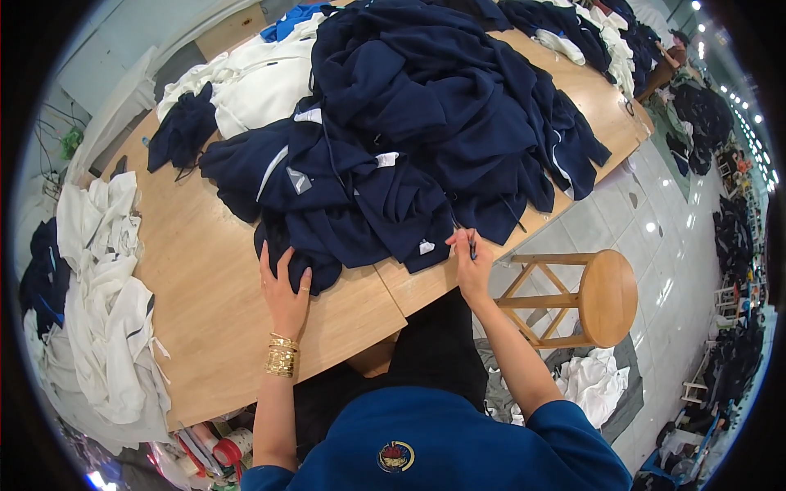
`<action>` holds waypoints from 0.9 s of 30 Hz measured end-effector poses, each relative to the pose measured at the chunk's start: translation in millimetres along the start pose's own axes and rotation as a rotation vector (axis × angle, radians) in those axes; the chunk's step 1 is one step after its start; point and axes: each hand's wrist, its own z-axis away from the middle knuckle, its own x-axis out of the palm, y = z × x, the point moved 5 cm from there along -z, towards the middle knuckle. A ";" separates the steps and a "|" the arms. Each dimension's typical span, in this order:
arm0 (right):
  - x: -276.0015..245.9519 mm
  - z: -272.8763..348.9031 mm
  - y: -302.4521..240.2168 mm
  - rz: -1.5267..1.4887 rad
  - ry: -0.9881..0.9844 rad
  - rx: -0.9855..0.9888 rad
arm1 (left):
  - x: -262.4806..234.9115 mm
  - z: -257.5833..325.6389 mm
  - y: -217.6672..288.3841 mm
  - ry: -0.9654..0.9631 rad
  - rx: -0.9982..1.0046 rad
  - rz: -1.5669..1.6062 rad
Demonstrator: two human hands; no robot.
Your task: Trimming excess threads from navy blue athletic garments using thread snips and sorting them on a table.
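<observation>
A large heap of navy blue garments [409,106] covers the far middle of the wooden table [213,327]. My left hand [285,286] lies with fingers spread on a dark fold at the heap's near left edge. Closed at the heap's near right edge is my right hand [470,260]; a small, slim dark thing shows between its fingers, too small to name. Just left of that hand, a white label [426,246] shows on a navy piece. Another white label [386,159] and a grey-white patch [300,180] lie farther up.
White garments [106,303] hang over the table's left edge, and more white cloth [270,86] lies behind the heap. A wooden stool [607,299] stands at the right, near white cloth [598,385] on the floor. Another person [673,53] is far right.
</observation>
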 end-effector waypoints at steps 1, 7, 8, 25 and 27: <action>-1.2 2.3 -0.7 -0.050 0.002 -0.006 | 0.0 0.0 -0.2 0.004 -0.005 0.008; -5.7 4.8 2.6 -0.072 -0.010 0.095 | 0.6 -0.8 0.6 0.016 -0.013 0.013; -6.7 5.8 3.2 -0.077 -0.007 0.101 | 0.7 -0.7 1.2 0.015 -0.014 0.015; -2.0 3.1 11.2 0.000 -0.010 0.037 | -1.2 -1.6 1.6 0.010 -0.043 0.020; -1.5 2.7 10.3 0.028 -0.016 0.020 | -0.4 -1.1 -0.3 0.019 -0.027 0.016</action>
